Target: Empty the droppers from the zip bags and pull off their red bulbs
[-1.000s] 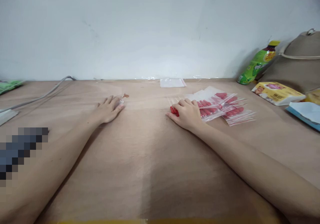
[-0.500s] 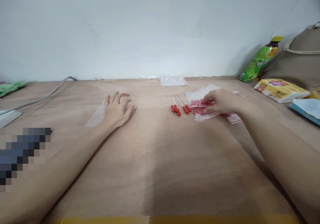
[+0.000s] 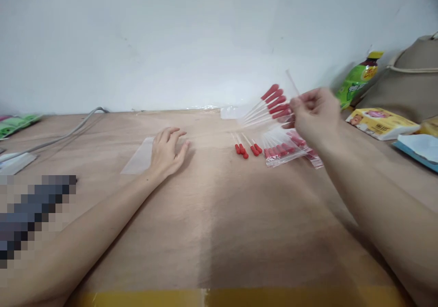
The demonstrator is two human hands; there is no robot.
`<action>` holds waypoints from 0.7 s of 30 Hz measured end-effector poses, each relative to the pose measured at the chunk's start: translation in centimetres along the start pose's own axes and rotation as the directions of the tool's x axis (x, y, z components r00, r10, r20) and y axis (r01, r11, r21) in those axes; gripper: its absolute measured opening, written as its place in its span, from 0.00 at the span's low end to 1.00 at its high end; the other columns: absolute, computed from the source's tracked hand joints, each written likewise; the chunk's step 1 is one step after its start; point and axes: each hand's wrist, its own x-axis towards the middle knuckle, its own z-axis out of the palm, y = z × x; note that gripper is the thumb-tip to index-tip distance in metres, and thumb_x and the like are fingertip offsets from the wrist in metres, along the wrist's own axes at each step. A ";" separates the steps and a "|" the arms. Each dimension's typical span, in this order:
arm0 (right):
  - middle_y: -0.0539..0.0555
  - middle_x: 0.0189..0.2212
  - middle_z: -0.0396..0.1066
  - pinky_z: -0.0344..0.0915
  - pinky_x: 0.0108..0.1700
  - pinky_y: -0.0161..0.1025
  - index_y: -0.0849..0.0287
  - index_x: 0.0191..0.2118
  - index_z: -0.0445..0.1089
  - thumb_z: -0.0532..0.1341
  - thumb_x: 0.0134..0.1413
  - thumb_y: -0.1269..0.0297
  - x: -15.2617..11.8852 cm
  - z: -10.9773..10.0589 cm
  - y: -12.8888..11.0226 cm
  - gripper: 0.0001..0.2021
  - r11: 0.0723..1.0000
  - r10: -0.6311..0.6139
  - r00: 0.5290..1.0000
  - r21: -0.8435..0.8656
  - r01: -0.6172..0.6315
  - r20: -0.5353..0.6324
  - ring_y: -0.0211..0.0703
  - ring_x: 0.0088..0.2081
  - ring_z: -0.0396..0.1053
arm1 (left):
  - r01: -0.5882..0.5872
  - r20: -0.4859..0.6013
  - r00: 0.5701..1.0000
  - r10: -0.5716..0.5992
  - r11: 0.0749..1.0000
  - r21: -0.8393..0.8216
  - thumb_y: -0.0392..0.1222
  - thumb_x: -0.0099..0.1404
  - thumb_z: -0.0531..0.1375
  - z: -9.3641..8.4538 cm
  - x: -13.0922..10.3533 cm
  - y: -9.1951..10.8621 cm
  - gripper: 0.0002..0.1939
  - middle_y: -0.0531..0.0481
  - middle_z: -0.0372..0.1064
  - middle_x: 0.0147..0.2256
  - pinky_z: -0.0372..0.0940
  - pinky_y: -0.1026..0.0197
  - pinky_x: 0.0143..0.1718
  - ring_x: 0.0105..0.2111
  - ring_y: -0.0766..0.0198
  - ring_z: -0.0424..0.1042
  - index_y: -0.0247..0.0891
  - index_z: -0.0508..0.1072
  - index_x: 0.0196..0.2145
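My right hand [image 3: 313,113] is raised above the table, fingers pinched on the edge of a clear zip bag [image 3: 290,81]. Inside it, several droppers [image 3: 270,101] with red bulbs and thin pale stems fan out to the left. Below lie more zip bags [image 3: 287,158] of red-bulbed droppers, overlapping each other. Just left of them, several loose droppers [image 3: 242,150] rest on the wood, bulbs toward me. My left hand [image 3: 169,151] lies with fingers apart over the right part of a flat, empty-looking clear bag [image 3: 137,158].
A small clear bag [image 3: 232,112] lies by the wall. On the right are a green drink bottle [image 3: 356,81], a yellow tissue pack [image 3: 379,123], a blue packet [image 3: 419,154] and a grey-brown bag [image 3: 410,88]. A grey cable [image 3: 73,127] and a blurred-out dark object [image 3: 34,211] are on the left.
My right hand has lifted one zip bag of droppers up off the pile, exposing the bags beneath. My left hand stays over its clear bag, with its fingers slightly shifted.
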 end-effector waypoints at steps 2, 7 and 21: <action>0.49 0.25 0.64 0.67 0.25 0.38 0.57 0.31 0.58 0.55 0.52 0.65 -2.1 2.4 -0.9 0.04 0.893 0.247 0.952 0.339 -0.295 0.179 0.35 0.23 0.67 | 0.030 -0.014 0.999 -0.031 0.994 -0.101 0.48 0.65 0.46 0.0 0.1 0.2 0.18 0.44 0.64 0.47 0.55 0.54 0.52 0.49 0.57 0.61 0.37 0.65 0.46; 0.48 0.24 0.64 0.72 0.29 0.40 0.57 0.26 0.56 0.54 0.51 0.74 -7.7 7.2 -2.7 0.07 0.486 0.447 0.666 0.462 -0.742 0.598 0.36 0.24 0.68 | 0.125 -0.019 0.991 -0.136 0.952 -0.281 0.47 0.68 0.42 -0.2 0.2 1.2 0.19 0.45 0.65 0.45 0.59 0.56 0.49 0.47 0.60 0.64 0.36 0.64 0.47; 0.52 0.29 0.70 0.55 0.40 0.41 0.58 0.32 0.70 0.57 0.46 0.74 -7.7 5.8 0.6 0.07 0.891 -0.386 0.723 0.029 0.453 0.572 0.41 0.35 0.64 | -0.209 0.357 0.858 0.370 0.885 -0.415 0.46 0.66 0.48 0.2 0.5 3.7 0.18 0.45 0.65 0.49 0.60 0.55 0.52 0.49 0.59 0.65 0.38 0.68 0.49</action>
